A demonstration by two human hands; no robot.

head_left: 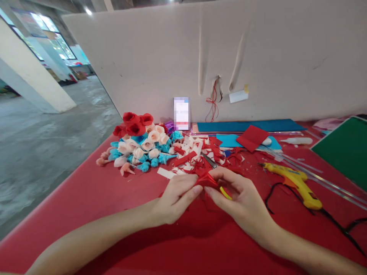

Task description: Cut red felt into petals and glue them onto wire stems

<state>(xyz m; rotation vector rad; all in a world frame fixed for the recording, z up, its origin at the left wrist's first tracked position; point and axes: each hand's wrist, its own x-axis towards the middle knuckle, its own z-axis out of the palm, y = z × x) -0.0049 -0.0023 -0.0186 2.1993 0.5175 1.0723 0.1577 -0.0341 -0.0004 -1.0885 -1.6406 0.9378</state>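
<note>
A folded piece of glossy red crepe paper [207, 181] is pinched between my two hands above the red tabletop. My left hand [180, 196] is closed on its left end, thumb along the near edge. On the other end, the thumb and fingers of my right hand [241, 194] grip it. A pair of scissors [210, 160] shows its blades just beyond the paper. One yellow handle loop appears under my right hand; whether the hand touches it, I cannot tell. Red and white paper scraps [190, 152] lie heaped past my fingers.
Red, white and blue paper flowers [140, 145] are piled at the left. A yellow glue gun [295, 181] with a black cord lies at the right. Beyond are stacked red squares [252, 138], a white bottle [296, 141], a green board [344, 152] and a lit phone [181, 113].
</note>
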